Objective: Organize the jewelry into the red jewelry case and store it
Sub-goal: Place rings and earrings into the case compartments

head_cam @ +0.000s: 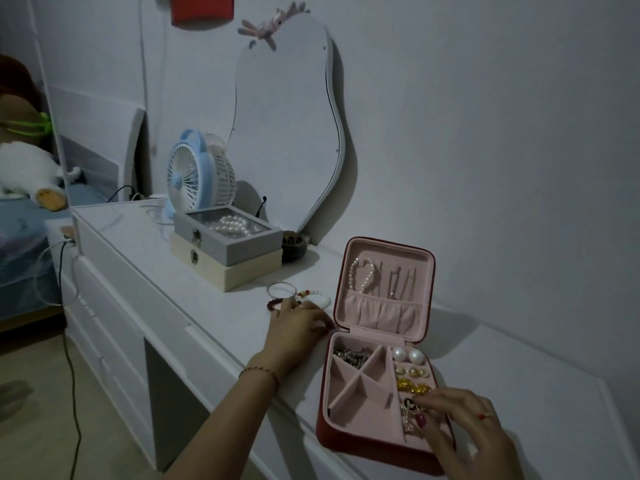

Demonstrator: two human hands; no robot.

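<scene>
I see the red jewelry case [377,362] lying open at lower center-right of the frame on the white dresser [145,268], its pink lid propped against the wall with a pearl bracelet [363,273] hung inside. My right hand [464,424] at lower right has its fingers curled into the case's nearest right compartment, pinching small earrings [408,408]. My left hand [298,327] at center rests on the dresser, fingers spread flat and touching the loose bracelets [294,296]. 2 stacked boxes [228,251] sit upper left of them.
</scene>
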